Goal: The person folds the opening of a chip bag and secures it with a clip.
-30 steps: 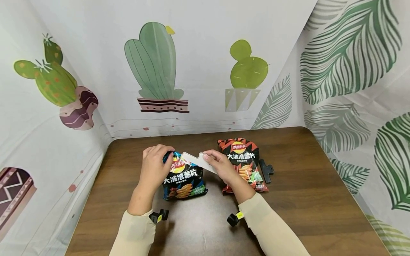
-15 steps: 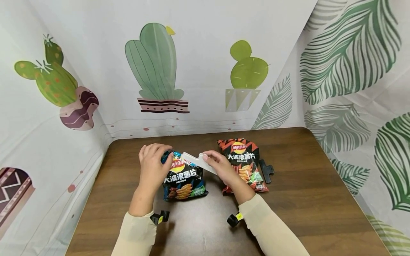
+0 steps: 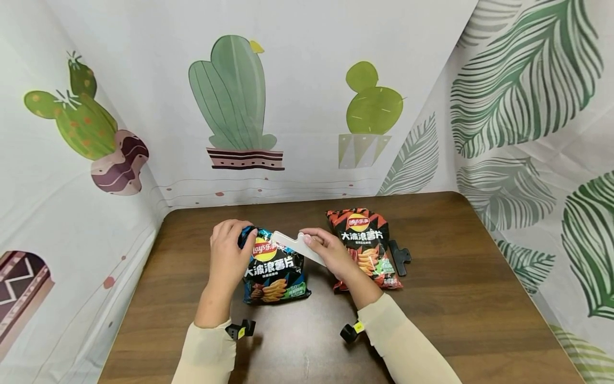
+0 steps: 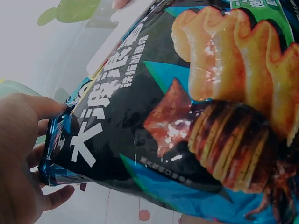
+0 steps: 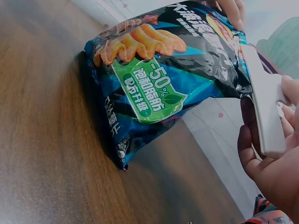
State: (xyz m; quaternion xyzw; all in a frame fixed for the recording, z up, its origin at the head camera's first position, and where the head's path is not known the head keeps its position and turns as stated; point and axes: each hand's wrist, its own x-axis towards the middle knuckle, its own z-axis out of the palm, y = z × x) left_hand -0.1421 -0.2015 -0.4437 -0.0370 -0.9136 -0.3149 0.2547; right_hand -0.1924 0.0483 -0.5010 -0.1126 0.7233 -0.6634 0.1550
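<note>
A blue-and-black bag of potato chips stands leaning on the table in front of me. My left hand pinches its upper left corner between thumb and fingers; the left wrist view shows the crimped top edge inside that hand. A white bag clip lies across the upper right part of the chip bag, held by my right hand. Seen from the right wrist, the long clip runs along the bag's top edge, with my thumb on its tab and fingers behind it.
To the right lies a red-and-black chip bag, partly behind my right hand and forearm. A black bag clip is beside it on the brown wooden table. A cloth printed with cacti hangs behind the table.
My left hand has shifted slightly left and down with the bag's corner, uncovering more of its logo. The right hand and white bag clip have hardly moved.
</note>
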